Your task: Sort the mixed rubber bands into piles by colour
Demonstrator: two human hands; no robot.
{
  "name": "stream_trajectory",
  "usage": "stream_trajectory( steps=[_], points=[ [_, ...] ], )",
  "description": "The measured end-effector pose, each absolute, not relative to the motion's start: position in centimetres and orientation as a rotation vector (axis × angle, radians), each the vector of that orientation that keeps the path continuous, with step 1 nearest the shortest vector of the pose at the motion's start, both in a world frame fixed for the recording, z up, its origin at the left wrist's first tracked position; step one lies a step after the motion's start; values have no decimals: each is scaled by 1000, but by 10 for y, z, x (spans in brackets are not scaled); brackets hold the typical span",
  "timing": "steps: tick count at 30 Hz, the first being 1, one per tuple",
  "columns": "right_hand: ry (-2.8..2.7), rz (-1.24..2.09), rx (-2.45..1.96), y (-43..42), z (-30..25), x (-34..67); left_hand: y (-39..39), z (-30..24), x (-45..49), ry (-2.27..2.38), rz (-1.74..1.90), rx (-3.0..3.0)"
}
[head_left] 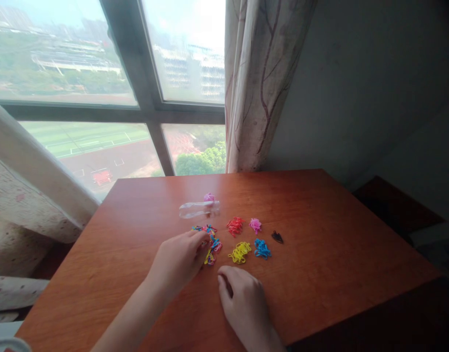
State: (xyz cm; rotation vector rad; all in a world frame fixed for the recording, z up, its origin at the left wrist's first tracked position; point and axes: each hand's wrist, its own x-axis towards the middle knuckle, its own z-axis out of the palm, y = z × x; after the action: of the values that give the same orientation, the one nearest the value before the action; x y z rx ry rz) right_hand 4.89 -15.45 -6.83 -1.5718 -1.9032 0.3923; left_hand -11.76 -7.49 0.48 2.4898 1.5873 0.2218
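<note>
The left hand [183, 254] is at the multicoloured pile of thin loops [214, 245]; the curled right hand [246, 296] is near the yellow loop pile [240, 253]. Their grip I cannot tell.

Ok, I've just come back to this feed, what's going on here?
A person has their left hand at a mixed pile of small coloured bands; whether it grips any is hidden. The right hand is curled near the yellow pile. Single-colour piles lie to the right of the mixed one: red, pink, blue and black, besides the yellow. A clear container lies beyond the mixed pile on the table.
</note>
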Motion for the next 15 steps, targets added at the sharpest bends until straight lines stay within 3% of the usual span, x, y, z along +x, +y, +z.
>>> stream_trajectory(
  steps=[15],
  points=[
    [-1979,395,-1702,-135,-60,32,-134,-50,-142,1517,691,2158]
  ],
)
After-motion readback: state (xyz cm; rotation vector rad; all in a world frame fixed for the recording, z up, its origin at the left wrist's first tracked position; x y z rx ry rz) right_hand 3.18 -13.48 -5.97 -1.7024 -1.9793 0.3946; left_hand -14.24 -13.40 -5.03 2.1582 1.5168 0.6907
